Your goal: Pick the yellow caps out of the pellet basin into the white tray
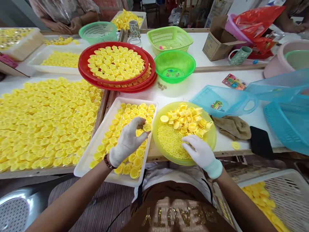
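Note:
My left hand [129,139], in a white glove, pinches a small round yellow plastic cup [146,127] between thumb and fingers. It is above the right side of a white tray [83,164] that holds rows of similar yellow cups. In a yellow bowl [158,149] beside the tray lie small pale-yellow beads [170,138]. Loose yellow plastic pieces [188,119], some with ring-like loops, are heaped at the bowl's back. My right hand [199,153], also gloved, rests over the beads with its fingers apart; I see nothing between them.
Many yellow cups [48,122] cover the table at left. Stacked red trays [80,62] stand behind the white tray, near a green bowl [175,59]. Blue scoop-like tray [229,103], brown cloth [233,127] and black flat object [260,141] lie at right. A person [65,16] sits opposite.

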Motion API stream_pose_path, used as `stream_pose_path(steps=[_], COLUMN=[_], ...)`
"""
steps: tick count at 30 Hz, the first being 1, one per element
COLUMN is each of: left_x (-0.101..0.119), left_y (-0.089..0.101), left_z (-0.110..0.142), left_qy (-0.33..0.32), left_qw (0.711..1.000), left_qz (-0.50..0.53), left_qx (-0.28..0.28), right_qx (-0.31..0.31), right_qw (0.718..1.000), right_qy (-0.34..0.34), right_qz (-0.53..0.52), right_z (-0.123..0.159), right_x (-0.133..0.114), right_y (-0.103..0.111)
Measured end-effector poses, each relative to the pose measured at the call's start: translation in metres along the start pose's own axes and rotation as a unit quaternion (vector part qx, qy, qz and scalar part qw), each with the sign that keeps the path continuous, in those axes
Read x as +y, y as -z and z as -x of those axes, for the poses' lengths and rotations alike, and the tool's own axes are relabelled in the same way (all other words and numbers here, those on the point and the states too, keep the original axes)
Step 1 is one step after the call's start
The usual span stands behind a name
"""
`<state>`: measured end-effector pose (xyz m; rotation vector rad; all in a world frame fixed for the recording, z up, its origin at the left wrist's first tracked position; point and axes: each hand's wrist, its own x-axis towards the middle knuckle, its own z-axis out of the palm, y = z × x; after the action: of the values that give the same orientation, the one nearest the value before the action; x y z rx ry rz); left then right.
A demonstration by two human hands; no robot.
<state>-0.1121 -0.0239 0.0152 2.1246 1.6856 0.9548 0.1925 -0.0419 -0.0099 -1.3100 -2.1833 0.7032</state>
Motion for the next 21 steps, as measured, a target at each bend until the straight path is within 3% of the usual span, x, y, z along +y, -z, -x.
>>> stream_pose_path(steps=[5,10,16,21], left_x=[0.043,0.065,0.068,0.059], left_y=[-0.032,-0.055,-0.061,-0.045], left_z=[-0.001,-0.002,-0.001,0.001], left_qy=[-0.098,-0.148,-0.116,-0.092], left_qw=[0.994,0.984,0.984,0.991], left_qz=[0.009,0.011,0.036,0.039], left_qx=[-0.049,-0.094,-0.128,-0.086], right_qx=[0.016,-0.008,-0.007,0.012], right_qw=[0.998,0.998,0.998,0.999], right_qy=[-0.033,-0.041,-0.049,-0.041], right_qz=[-0.047,-0.045,-0.047,-0.023], right_z=[-0.029,-0.042,-0.035,-0.026], right_x=[-0.032,-0.033,-0.019,-0.007], right_y=[0.0,0.006,0.017,0.015])
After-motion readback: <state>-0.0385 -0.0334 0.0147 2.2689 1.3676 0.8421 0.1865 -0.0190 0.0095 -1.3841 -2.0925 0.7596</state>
